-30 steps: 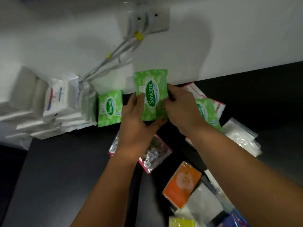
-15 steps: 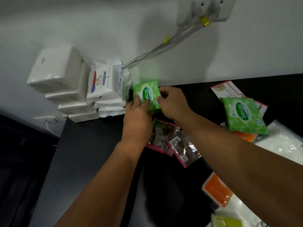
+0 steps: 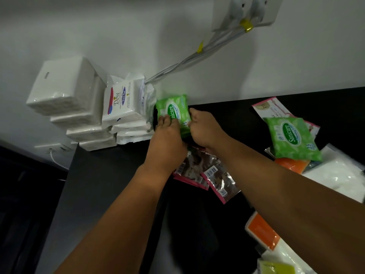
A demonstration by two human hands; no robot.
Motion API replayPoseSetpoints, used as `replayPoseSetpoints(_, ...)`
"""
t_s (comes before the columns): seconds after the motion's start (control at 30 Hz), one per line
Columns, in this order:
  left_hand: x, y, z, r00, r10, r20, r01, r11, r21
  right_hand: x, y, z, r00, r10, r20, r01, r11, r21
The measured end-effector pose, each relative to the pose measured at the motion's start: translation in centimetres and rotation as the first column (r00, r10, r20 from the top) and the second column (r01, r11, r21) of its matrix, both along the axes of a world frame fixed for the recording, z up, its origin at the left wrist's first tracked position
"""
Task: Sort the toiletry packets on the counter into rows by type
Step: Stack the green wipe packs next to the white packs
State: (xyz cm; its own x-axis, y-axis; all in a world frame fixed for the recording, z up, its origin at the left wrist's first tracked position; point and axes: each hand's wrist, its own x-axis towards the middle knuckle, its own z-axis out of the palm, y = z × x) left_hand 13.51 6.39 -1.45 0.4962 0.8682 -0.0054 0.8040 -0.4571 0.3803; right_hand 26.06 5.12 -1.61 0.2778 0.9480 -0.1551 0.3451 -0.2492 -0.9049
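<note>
Gripping green Sanicare packet (image 3: 173, 111) in both left hand (image 3: 167, 142) and right hand (image 3: 203, 128), beside Dove packets (image 3: 120, 101)

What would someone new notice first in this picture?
The left hand and right hand hold a bright green Sanicare packet at the back of the black counter, beside the white Dove packs stacked against the wall. A second Sanicare packet lies atop the loose pile at the right.

Counter (image 3: 110, 194) open at near left; white packs (image 3: 79, 115) block far-left corner; loose packets (image 3: 292, 139) crowd right.
</note>
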Motion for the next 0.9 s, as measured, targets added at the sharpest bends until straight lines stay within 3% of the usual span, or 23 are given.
replayPoseSetpoints(0.13, 1.0, -1.2, 1.3, 0.97, 0.06, 0.235, -0.063, 0.998, 0.005, 1.9, -1.0, 1.0, 0.995, -0.094, 0.016, 0.093, 0.995, 0.024)
replayPoseSetpoints(0.23, 3.0, -2.2, 1.9, 0.896, 0.13, 0.425, -0.14, 0.99, -0.008, 4.5, -2.5, 2.5, 0.985, -0.168, 0.034, 0.165, 0.982, 0.087)
replayPoseSetpoints(0.4, 8.5, -4.2, 1.5, 0.83, 0.088, 0.55, -0.06, 0.996, -0.067, 11.0, -6.1, 3.6, 0.931, -0.313, 0.187, 0.285, 0.945, 0.162)
replayPoseSetpoints(0.6, 14.5, -7.2, -0.7, 0.888, -0.026, 0.459, 0.112, 0.981, -0.162, 17.5, -11.9, 1.9, 0.821, -0.377, 0.428, 0.385, 0.92, 0.073)
replayPoseSetpoints(0.9, 18.6, -9.8, -1.4, 0.946, 0.018, 0.324, 0.108, 0.924, -0.367, 20.6, -15.6, 0.1, 0.85, -0.334, 0.407, 0.426, 0.891, -0.158)
